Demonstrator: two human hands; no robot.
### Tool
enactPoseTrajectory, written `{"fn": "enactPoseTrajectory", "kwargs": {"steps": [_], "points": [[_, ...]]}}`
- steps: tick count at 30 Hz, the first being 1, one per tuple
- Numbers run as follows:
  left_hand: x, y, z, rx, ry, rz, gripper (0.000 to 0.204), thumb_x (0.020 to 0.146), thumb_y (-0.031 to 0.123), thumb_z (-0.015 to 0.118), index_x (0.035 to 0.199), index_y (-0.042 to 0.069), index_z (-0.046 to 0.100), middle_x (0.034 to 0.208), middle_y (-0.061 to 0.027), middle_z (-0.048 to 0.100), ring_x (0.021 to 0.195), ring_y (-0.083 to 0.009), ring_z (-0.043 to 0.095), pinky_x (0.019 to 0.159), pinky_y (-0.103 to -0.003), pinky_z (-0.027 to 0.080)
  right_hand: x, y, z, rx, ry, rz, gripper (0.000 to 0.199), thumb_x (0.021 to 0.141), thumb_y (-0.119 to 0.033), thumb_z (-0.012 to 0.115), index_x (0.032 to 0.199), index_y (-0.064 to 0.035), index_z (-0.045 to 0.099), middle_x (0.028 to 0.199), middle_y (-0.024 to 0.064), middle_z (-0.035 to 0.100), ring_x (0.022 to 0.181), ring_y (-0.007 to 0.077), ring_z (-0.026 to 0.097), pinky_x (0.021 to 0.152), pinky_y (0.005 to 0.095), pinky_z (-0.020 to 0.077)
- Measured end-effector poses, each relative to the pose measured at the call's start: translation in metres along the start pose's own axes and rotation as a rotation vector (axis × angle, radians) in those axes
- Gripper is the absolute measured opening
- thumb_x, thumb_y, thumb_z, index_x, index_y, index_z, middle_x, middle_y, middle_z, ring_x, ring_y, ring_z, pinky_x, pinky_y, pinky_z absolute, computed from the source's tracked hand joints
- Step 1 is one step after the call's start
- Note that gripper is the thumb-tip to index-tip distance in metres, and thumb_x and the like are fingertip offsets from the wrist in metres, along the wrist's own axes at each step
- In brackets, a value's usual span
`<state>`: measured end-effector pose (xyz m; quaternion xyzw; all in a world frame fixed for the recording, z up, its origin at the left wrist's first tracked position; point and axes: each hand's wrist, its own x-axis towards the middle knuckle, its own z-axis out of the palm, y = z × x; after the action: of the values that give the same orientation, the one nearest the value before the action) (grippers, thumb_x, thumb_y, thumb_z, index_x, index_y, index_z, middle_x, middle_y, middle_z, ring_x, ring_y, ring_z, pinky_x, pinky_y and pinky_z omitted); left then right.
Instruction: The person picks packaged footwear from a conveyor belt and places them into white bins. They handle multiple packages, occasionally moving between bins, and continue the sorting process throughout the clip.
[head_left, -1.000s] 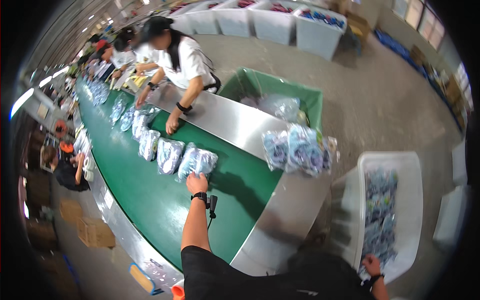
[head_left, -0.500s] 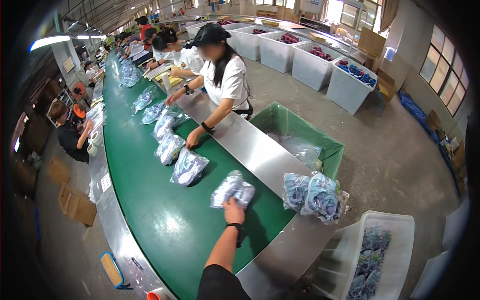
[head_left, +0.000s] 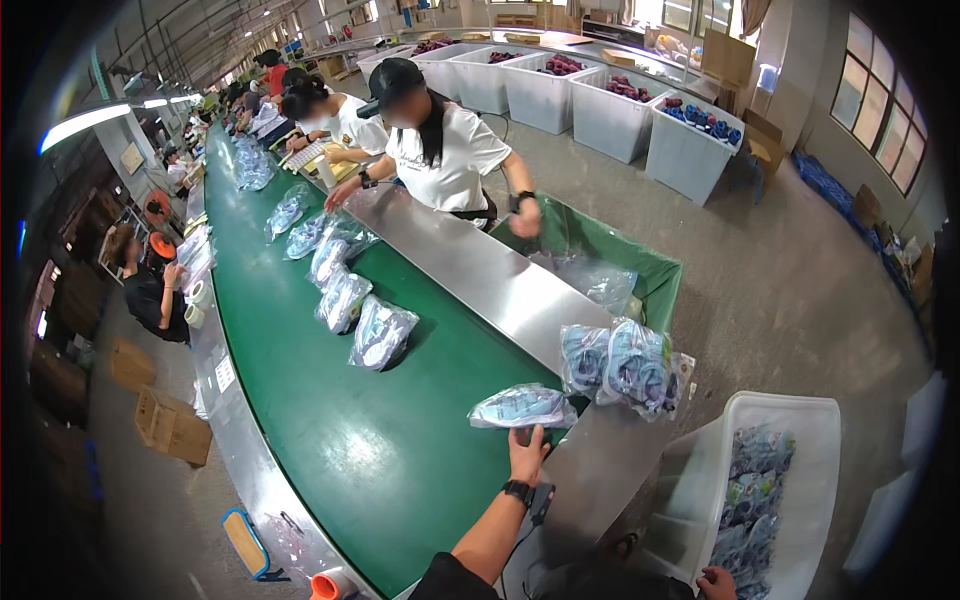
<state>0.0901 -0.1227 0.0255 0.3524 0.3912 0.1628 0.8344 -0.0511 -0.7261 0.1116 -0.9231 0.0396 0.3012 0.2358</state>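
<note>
The person's left hand [head_left: 526, 458] is right up against a clear bag of pale blue shoes [head_left: 520, 407], which lies on the green belt [head_left: 340, 410] by its end. The bag sits just beyond the fingertips, its long axis running left to right, crosswise to the forearm that slants up from below, so the hand meets the long near side and neither end. That grip looks spread, fingers apart against the plastic; whether any film is pinched there, I cannot tell from here.

The bag's right end points toward the steel counter [head_left: 600, 460], and on the counter's corner, just beside it and a little farther off, sit more bagged shoes [head_left: 638, 365].

The right hand [head_left: 716, 583] is well apart from all this, low beside a white tub [head_left: 818, 470] with bagged shoes inside (only part of the hand shows, so I can't say how its grip stands or whether it touches the tub). The left is plainly the nearer one. Across the belt, a co-worker [head_left: 445, 145] reaches one blurred hand over a green bin [head_left: 660, 285].
</note>
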Motion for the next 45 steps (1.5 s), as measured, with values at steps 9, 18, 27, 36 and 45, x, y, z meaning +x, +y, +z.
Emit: {"fn": "enactPoseTrajectory", "kwargs": {"steps": [9, 18, 27, 36, 45], "points": [[0.047, 0.025, 0.010, -0.046, 0.241, -0.031, 0.089, 0.084, 0.024, 0.083, 0.149, 0.003, 0.027, 0.139, -0.0190, 0.047, 0.116, -0.0283, 0.057, 0.087, -0.043, 0.052, 0.004, 0.024, 0.022, 0.041, 0.135, -0.122, 0.029, 0.084, -0.022, 0.074, 0.106, -0.0035, 0.069, 0.081, 0.0088, 0.069, 0.072, 0.0172, 0.066, 0.067, 0.0341, 0.0536], [0.063, 0.082, 0.022, 1.162, 0.227, 0.764, 0.064, 0.075, 0.019, 0.080, 0.131, -0.001, 0.056, 0.128, -0.0223, 0.060, 0.123, -0.0408, 0.053, 0.107, -0.049, 0.041, -0.022, 0.048, 0.015, 0.242, 0.210, 0.048, 0.038, 0.078, -0.022, 0.078, 0.109, -0.0010, 0.069, 0.082, 0.0121, 0.072, 0.078, 0.0223, 0.070, 0.074, 0.0354, 0.0557], [0.089, 0.124, 0.046, 1.898, -0.192, 0.721, 0.100, 0.060, 0.034, 0.092, 0.147, 0.013, 0.047, 0.150, -0.0197, 0.043, 0.141, -0.0418, 0.033, 0.117, -0.049, 0.032, -0.073, 0.087, 0.060, 0.411, 0.189, 0.333, 0.034, 0.082, -0.019, 0.075, 0.106, 0.0033, 0.066, 0.074, 0.0098, 0.072, 0.070, 0.0189, 0.070, 0.068, 0.0333, 0.0551], [0.075, 0.123, 0.050, 1.958, -0.105, 0.404, 0.094, 0.055, 0.053, 0.093, 0.125, 0.002, 0.054, 0.128, -0.0153, 0.055, 0.120, -0.0370, 0.054, 0.102, -0.047, 0.048, -0.073, 0.049, 0.062, 0.373, 0.196, 0.274, 0.041, 0.081, -0.026, 0.077, 0.112, -0.0010, 0.068, 0.082, 0.0102, 0.071, 0.078, 0.0220, 0.070, 0.074, 0.0343, 0.0550], [-0.036, 0.078, -0.040, 1.316, -0.181, 0.891, 0.057, 0.064, 0.010, 0.084, 0.112, 0.004, 0.053, 0.116, -0.0179, 0.052, 0.119, -0.0405, 0.048, 0.104, -0.048, 0.041, -0.050, 0.018, 0.030, 0.306, 0.164, 0.172, 0.037, 0.083, -0.024, 0.073, 0.111, -0.0002, 0.067, 0.083, 0.0110, 0.070, 0.079, 0.0218, 0.069, 0.074, 0.0349, 0.0538]]}}
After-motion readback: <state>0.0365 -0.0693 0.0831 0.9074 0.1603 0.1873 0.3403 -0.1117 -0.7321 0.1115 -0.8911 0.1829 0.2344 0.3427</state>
